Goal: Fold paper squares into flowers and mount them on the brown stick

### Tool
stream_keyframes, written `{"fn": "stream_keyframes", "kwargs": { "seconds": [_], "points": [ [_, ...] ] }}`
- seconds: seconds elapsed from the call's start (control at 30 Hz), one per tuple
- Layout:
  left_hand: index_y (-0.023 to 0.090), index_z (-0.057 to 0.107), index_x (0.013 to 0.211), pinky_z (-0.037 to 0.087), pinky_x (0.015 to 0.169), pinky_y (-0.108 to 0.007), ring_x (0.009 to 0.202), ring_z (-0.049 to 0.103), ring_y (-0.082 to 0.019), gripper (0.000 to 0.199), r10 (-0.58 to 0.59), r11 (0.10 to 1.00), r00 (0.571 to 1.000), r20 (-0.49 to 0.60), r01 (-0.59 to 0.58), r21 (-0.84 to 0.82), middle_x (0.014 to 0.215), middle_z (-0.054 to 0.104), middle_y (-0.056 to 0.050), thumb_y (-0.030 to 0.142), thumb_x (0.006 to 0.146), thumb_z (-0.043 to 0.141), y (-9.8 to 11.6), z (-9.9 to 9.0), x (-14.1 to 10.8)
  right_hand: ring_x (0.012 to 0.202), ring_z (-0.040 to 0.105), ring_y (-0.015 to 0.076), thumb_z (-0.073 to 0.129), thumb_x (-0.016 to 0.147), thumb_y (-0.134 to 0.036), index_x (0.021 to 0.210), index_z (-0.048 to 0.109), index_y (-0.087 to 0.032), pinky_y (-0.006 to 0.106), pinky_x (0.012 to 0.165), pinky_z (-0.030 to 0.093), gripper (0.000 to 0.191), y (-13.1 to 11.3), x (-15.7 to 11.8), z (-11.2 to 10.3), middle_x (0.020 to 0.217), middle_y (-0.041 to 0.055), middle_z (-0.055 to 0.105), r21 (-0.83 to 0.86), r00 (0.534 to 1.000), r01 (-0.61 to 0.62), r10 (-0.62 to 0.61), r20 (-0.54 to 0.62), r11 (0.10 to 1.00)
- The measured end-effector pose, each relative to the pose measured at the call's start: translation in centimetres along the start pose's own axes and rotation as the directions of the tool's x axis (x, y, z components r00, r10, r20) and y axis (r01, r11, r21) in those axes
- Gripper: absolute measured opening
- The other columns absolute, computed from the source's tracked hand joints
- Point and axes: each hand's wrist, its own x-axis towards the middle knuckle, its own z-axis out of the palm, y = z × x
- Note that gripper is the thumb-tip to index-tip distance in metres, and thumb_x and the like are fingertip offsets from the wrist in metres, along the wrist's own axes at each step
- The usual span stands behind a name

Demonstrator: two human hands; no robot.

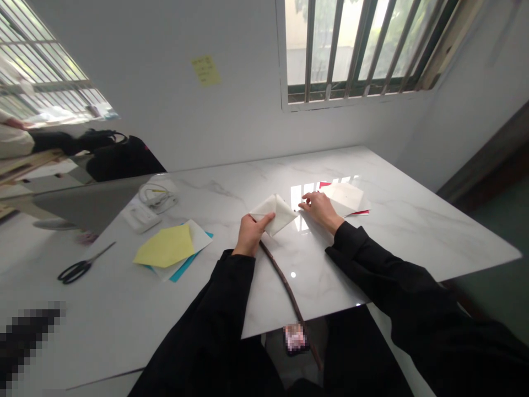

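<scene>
My left hand (250, 232) is closed on a folded white paper (281, 214), its thumb lying across the top. The paper has been creased into a diamond-like shape. Just right of its pointed corner is my right hand (320, 210), fingers bent and slightly apart, with nothing visible in them. A thin brown stick (284, 280) runs from beneath my left hand down past the table's front edge; whether that hand touches it I cannot tell. Behind my right hand lie white folded papers (345, 199) with a red sheet (361, 213) under them.
Left on the marbled table (231, 298) lie a yellow sheet (165, 246), a blue sheet (182, 268) and black scissors (78, 270). Farther back are a white power strip (140, 216) and a coiled cable (159, 198). A barred window (355, 49) is in the wall. Another person's sleeve (14, 138) shows at far left.
</scene>
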Motion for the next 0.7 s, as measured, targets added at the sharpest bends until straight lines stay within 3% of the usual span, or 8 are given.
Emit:
{"fn": "stream_keyframes", "kwargs": {
  "seconds": [0.13, 0.3, 0.37, 0.43, 0.53, 0.63, 0.7],
  "points": [
    [0.013, 0.083, 0.097, 0.060, 0.088, -0.037, 0.095, 0.077, -0.027, 0.048, 0.010, 1.000, 1.000, -0.029, -0.009, 0.022, 0.106, 0.083, -0.012, 0.044, 0.063, 0.096, 0.2, -0.5, 0.0, 0.090, 0.074, 0.0266, 0.073, 0.091, -0.013, 0.091, 0.085, -0.016, 0.038, 0.093, 0.052, 0.013, 0.4, 0.8, 0.4, 0.095, 0.0142, 0.082, -0.029, 0.999, -0.001, 0.002, 0.048, 1.000],
    [0.015, 0.084, 0.094, 0.059, 0.083, -0.035, 0.089, 0.076, -0.026, 0.041, 0.019, 0.993, 1.000, -0.024, -0.016, 0.113, 0.097, 0.083, -0.009, 0.042, 0.065, 0.095, 0.5, -0.4, -0.2, 0.077, 0.071, 0.0222, 0.078, 0.087, -0.021, 0.088, 0.086, -0.018, 0.036, 0.084, 0.054, 0.009, 0.8, 0.6, -1.0, 0.080, 0.0083, 0.080, 0.269, 0.997, -0.063, 0.046, 0.069, 0.961],
    [0.015, 0.084, 0.093, 0.059, 0.082, -0.034, 0.089, 0.076, -0.026, 0.040, 0.020, 0.992, 1.000, -0.012, -0.018, 0.122, 0.096, 0.083, -0.008, 0.042, 0.066, 0.095, 0.6, -0.3, -0.2, 0.071, 0.068, 0.0197, 0.079, 0.087, -0.032, 0.092, 0.086, -0.016, 0.035, 0.077, 0.055, 0.018, 0.2, 0.3, -1.7, 0.074, 0.0064, 0.077, 0.482, 0.992, -0.112, 0.072, 0.101, 0.869],
    [0.014, 0.085, 0.094, 0.059, 0.081, -0.033, 0.088, 0.076, -0.026, 0.041, 0.019, 0.992, 1.000, -0.001, -0.018, 0.124, 0.096, 0.083, -0.009, 0.043, 0.066, 0.095, 0.6, -0.2, -0.3, 0.071, 0.067, 0.0190, 0.083, 0.082, -0.045, 0.096, 0.085, -0.015, 0.035, 0.075, 0.057, 0.033, -0.9, -0.2, -2.2, 0.078, 0.0065, 0.077, 0.684, 0.985, -0.147, 0.042, 0.168, 0.714],
    [0.014, 0.085, 0.095, 0.058, 0.079, -0.032, 0.088, 0.076, -0.027, 0.043, 0.017, 0.989, 1.000, 0.014, -0.018, 0.144, 0.098, 0.083, -0.009, 0.044, 0.067, 0.095, 0.6, -0.2, -0.5, 0.075, 0.066, 0.0188, 0.087, 0.077, -0.052, 0.096, 0.084, -0.015, 0.035, 0.077, 0.057, 0.041, -3.0, -1.1, -2.5, 0.080, 0.0060, 0.076, 0.786, 0.974, -0.147, -0.053, 0.222, 0.600],
    [0.014, 0.085, 0.095, 0.058, 0.079, -0.032, 0.087, 0.075, -0.026, 0.041, 0.011, 0.989, 1.000, 0.025, -0.015, 0.146, 0.097, 0.083, -0.009, 0.044, 0.068, 0.095, 0.7, -0.1, -0.8, 0.077, 0.065, 0.0191, 0.082, 0.083, -0.052, 0.091, 0.082, -0.017, 0.034, 0.076, 0.054, 0.035, -4.3, -1.9, -2.3, 0.079, 0.0051, 0.074, 0.769, 0.960, -0.110, -0.131, 0.245, 0.630],
    [0.014, 0.085, 0.095, 0.058, 0.079, -0.032, 0.086, 0.075, -0.026, 0.041, 0.007, 0.992, 0.999, 0.042, -0.012, 0.129, 0.095, 0.082, -0.008, 0.043, 0.068, 0.095, 0.7, -0.1, -0.9, 0.085, 0.066, 0.0206, 0.079, 0.086, -0.050, 0.090, 0.082, -0.018, 0.033, 0.078, 0.053, 0.032, -4.6, -2.2, -2.1, 0.090, 0.0069, 0.075, 0.736, 0.961, -0.067, -0.155, 0.229, 0.673]
  ]
}}
